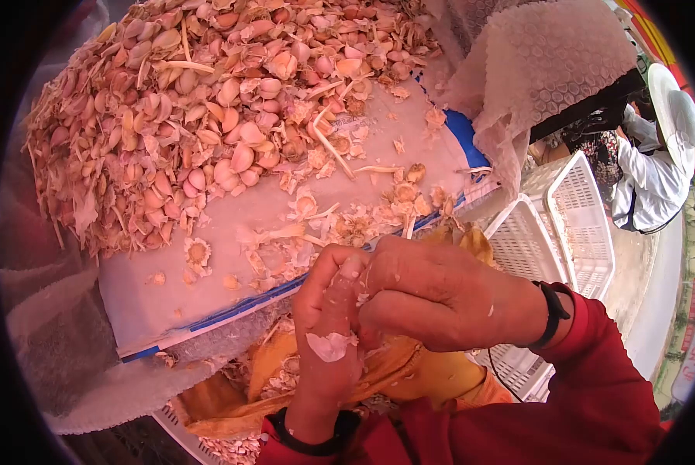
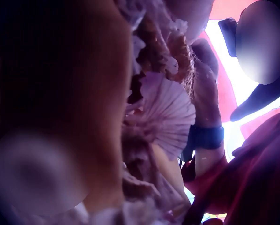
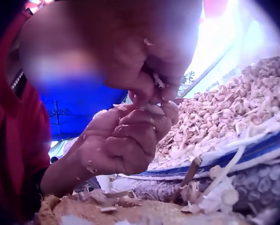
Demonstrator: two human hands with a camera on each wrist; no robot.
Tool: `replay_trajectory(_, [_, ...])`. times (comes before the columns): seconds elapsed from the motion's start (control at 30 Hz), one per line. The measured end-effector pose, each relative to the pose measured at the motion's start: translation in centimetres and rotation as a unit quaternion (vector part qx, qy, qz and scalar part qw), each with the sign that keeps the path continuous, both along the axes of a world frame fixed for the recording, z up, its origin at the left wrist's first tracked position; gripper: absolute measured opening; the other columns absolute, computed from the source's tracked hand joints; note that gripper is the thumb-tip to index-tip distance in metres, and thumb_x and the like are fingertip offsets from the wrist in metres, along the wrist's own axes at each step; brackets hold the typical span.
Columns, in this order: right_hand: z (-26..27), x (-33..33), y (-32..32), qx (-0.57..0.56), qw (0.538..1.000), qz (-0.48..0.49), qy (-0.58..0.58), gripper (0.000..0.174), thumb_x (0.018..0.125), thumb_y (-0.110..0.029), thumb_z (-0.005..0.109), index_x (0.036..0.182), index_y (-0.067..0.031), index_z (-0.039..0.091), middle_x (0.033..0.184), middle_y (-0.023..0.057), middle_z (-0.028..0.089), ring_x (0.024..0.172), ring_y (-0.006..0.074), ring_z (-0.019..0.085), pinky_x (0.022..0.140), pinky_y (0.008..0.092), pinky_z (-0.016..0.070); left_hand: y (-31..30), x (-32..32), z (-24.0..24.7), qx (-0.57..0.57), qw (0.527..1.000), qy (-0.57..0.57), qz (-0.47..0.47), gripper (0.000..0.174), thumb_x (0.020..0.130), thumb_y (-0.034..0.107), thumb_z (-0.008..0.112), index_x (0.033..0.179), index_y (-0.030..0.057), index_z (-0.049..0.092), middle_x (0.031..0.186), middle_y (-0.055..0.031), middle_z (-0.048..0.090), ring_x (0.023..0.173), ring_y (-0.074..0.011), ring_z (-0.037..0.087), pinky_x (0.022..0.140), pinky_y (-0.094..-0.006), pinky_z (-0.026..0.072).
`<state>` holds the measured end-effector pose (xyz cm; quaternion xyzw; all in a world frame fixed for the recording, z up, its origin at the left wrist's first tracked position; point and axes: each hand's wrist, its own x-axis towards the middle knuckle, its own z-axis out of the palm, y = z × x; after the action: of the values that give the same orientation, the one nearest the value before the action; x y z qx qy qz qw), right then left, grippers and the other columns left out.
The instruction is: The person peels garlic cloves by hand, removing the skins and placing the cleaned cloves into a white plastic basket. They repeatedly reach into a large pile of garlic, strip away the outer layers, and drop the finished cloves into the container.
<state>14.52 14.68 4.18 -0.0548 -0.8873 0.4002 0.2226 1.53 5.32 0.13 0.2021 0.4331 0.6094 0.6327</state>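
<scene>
My left hand (image 1: 328, 353) is curled, knuckles outward in the right wrist view, and grips garlic that its fingers mostly hide. Bent over it from the right, my right hand (image 1: 444, 298) pinches the garlic at the left fingertips. A whitish bit (image 3: 158, 81) shows between the right fingers. In the left wrist view, a fan of papery garlic skin (image 2: 165, 112) and fibrous brown roots (image 2: 187, 63) show beside the left hand. A pale flake of skin (image 1: 329, 346) sticks to the left hand.
Behind the hands rises a big heap of pinkish garlic cloves (image 1: 184, 108) on a white sheet with a blue edge (image 1: 246, 306). Skins and stalks (image 1: 333, 147) lie before it. White crates (image 1: 580, 225) stand at the right, near a person in a white hat (image 1: 669, 116). Yellow cloth (image 1: 432, 376) lies below.
</scene>
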Motion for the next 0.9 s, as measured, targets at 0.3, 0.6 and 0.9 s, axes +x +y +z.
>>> replay_trajectory(0.3, [-4.1, 0.9, -5.7, 0.027, 0.992, -0.092, 0.085, 0.015, 0.078, -0.007, 0.057, 0.090, 0.0001, 0.054, 0.089, 0.0110, 0.050, 0.083, 0.0262, 0.055, 0.069, 0.0339, 0.0466, 0.4, -1.0, -1.4, 0.035, 0.962, -0.269, 0.029, 0.019, 0.098, 0.025, 0.046, 0.095, 0.0069, 0.049, 0.068, 0.0033, 0.045, 0.049, -0.0012, 0.038, 0.042, -0.0166, 0.0289])
replay_trajectory(0.6, [-2.5, 2.9, -3.7, -0.006, 0.986, -0.154, 0.070, 0.015, 0.076, -0.013, 0.065, 0.087, -0.0041, 0.061, 0.074, 0.0070, 0.052, 0.061, 0.0218, 0.049, 0.057, 0.0283, 0.0403, 0.4, -0.1, 0.9, 0.018, 0.987, -0.161, 0.010, 0.027, 0.098, 0.028, 0.046, 0.096, 0.0014, 0.049, 0.054, 0.0020, 0.039, 0.046, -0.0042, 0.035, 0.040, -0.0191, 0.0254])
replay_trajectory(0.9, [-0.3, 0.0, -1.9, -0.602, 0.774, -0.194, 0.033, 0.058, 0.084, -0.051, 0.063, 0.108, -0.0037, 0.041, 0.068, -0.0030, 0.045, 0.055, 0.0023, 0.037, 0.049, 0.0165, 0.0284, 0.5, -0.1, 1.2, -0.010, 0.996, -0.083, 0.040, 0.033, 0.098, 0.026, 0.047, 0.107, -0.0045, 0.054, 0.058, 0.0008, 0.045, 0.047, -0.0031, 0.035, 0.043, -0.0185, 0.0266])
